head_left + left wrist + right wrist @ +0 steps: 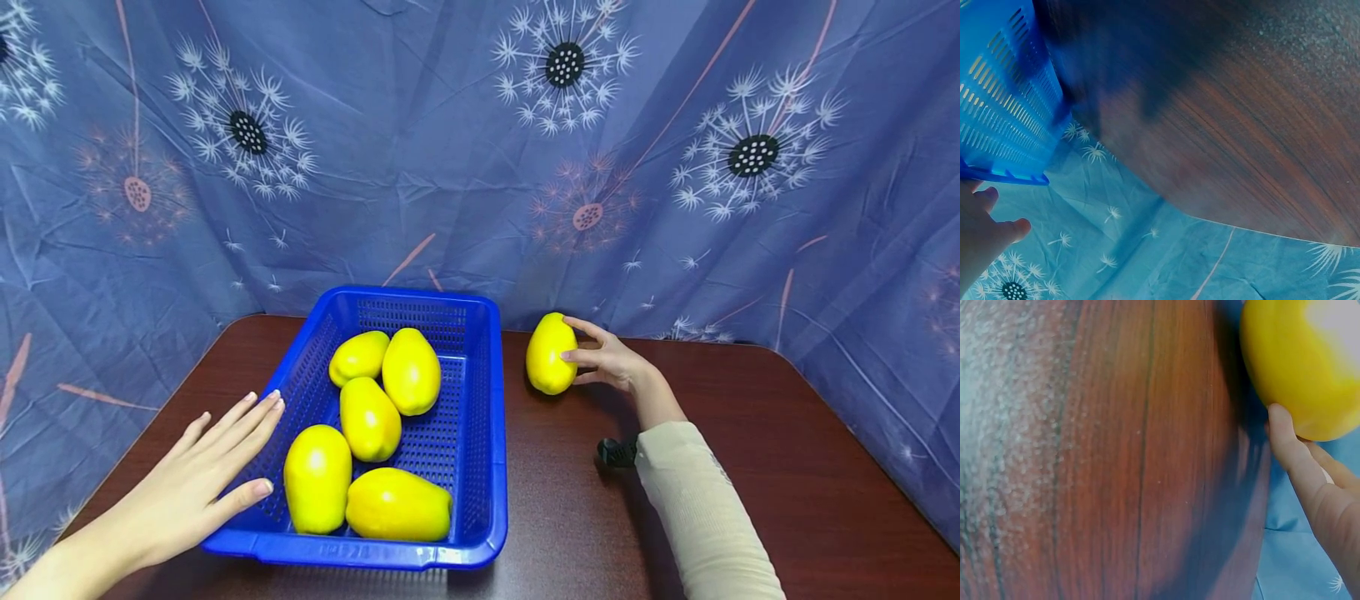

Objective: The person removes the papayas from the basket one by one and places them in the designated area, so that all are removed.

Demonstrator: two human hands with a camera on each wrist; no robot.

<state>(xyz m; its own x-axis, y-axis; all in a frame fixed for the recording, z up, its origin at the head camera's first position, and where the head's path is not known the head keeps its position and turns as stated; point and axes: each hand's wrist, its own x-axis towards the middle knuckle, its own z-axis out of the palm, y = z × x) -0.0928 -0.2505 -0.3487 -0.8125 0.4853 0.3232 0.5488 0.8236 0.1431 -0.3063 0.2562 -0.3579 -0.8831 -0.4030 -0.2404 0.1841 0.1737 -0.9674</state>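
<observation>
On glossy wood table (750, 433): right hand (611, 360) cups smooth oval yellow fruit (551, 353).

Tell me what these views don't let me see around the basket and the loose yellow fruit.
- Head view: right hand covers the far side of the loose yellow fruit; its grip is unclear.
- Right wrist view: the fruit is cut off by the edge.
- Left wrist view: blurred; blue basket cropped, its contents unseen.
- Head view: left hand hides the basket's left wall.

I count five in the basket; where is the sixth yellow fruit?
In the head view, the sixth fruit stands on the table, right of the blue basket, held by the right hand.
</observation>
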